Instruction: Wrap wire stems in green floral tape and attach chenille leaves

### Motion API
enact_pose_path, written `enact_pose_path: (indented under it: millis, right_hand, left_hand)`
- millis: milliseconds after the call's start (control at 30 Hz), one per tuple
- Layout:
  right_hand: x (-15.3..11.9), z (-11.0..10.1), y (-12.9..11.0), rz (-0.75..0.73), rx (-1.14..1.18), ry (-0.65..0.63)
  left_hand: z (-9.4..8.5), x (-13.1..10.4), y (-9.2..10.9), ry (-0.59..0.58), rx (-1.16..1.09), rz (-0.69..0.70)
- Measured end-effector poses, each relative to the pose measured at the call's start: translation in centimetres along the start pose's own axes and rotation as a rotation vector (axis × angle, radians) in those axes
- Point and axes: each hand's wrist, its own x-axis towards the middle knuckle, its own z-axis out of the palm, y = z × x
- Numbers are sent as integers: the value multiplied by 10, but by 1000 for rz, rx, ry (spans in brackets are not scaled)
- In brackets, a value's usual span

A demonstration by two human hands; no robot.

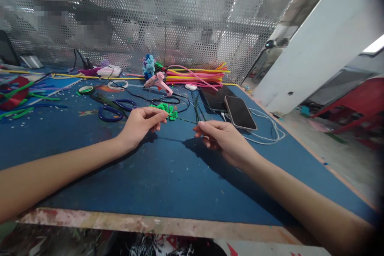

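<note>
A thin dark green wire (186, 120) is stretched between my two hands, just above the blue table mat. My left hand (145, 122) pinches its left end between thumb and forefinger, close to some fuzzy green pieces (173, 113) that lie behind the fingertips. The other end is pinched in my right hand (220, 136), its remaining fingers curled below. More dark green wires (196, 106) lie on the mat behind my right hand.
Blue-handled scissors (110, 113) lie left of my left hand. A pink glue gun (160, 84), pink and yellow pipe cleaners (195, 77) and a blue fuzzy flower (149, 66) are farther back. A phone (240, 113) and white cable (270, 141) lie right.
</note>
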Motion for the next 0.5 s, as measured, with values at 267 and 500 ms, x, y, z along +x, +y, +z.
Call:
enact_pose_path:
  millis: [267, 500]
  right_hand:
    - [0, 1, -3, -81, -43, 53]
    - [1, 1, -2, 70, -26, -45]
  left_hand:
    - [-2, 2, -2, -9, -14, 6]
    - [-2, 3, -4, -16, -15, 22]
